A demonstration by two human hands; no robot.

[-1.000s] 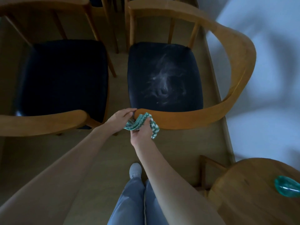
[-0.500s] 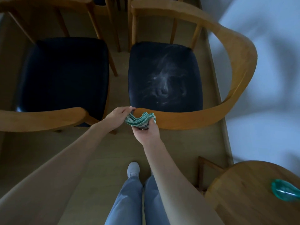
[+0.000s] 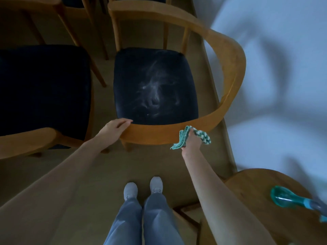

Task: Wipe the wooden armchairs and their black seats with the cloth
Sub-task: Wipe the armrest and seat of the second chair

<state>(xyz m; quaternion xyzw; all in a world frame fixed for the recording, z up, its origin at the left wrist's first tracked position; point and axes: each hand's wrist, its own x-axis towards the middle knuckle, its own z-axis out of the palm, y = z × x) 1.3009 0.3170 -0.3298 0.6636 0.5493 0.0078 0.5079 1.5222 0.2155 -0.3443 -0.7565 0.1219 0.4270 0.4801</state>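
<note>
Noting two armchairs standing side by side beyond the person's shoes: left armchair, right armchair. I am seeing the left hand resting on the near-left end of the right armchair's rail. The right hand is holding the cloth against that rail, further right. The worktop is sitting near right, with a bottle lying on it.
</note>
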